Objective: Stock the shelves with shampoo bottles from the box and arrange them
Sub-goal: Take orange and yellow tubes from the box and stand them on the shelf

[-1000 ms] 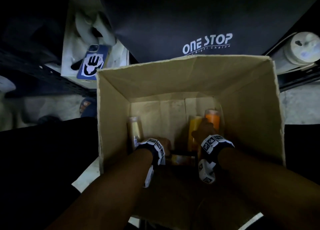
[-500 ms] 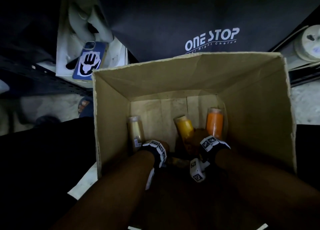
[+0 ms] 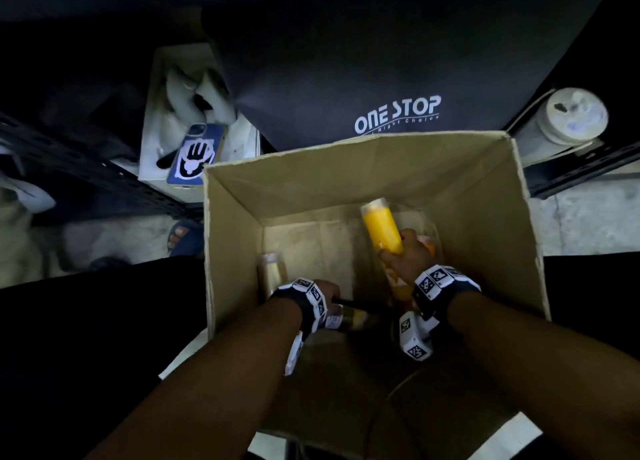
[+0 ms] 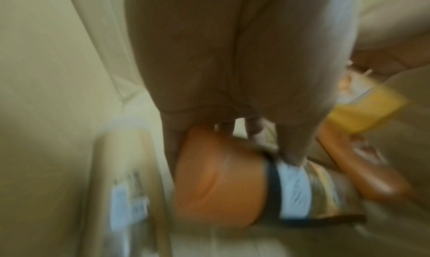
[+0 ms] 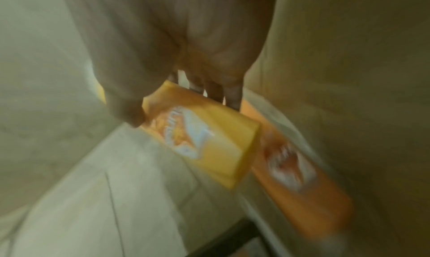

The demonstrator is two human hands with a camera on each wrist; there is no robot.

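Note:
Both hands are down inside an open cardboard box (image 3: 485, 189). My right hand (image 3: 408, 255) grips a yellow shampoo bottle (image 3: 381, 229) (image 5: 204, 143) and holds it tilted above the box floor. An orange bottle (image 5: 300, 183) stands behind it by the right wall. My left hand (image 3: 325, 291) grips an amber-orange bottle (image 4: 218, 185) (image 3: 353, 319) that lies sideways low in the box. A pale gold bottle (image 3: 273, 274) (image 4: 125, 191) stands by the left wall.
A dark bag printed ONE STOP (image 3: 398, 113) lies beyond the box. To the left sits a phone (image 3: 194, 156) on a white package beside a dark perforated shelf rail (image 3: 86, 172). A white roll (image 3: 568, 120) lies at the right. A sandalled foot (image 3: 183, 237) shows at the left.
My right hand has lifted the yellow bottle up off the box floor, away from the orange one. The left hand has taken hold of the amber-orange bottle.

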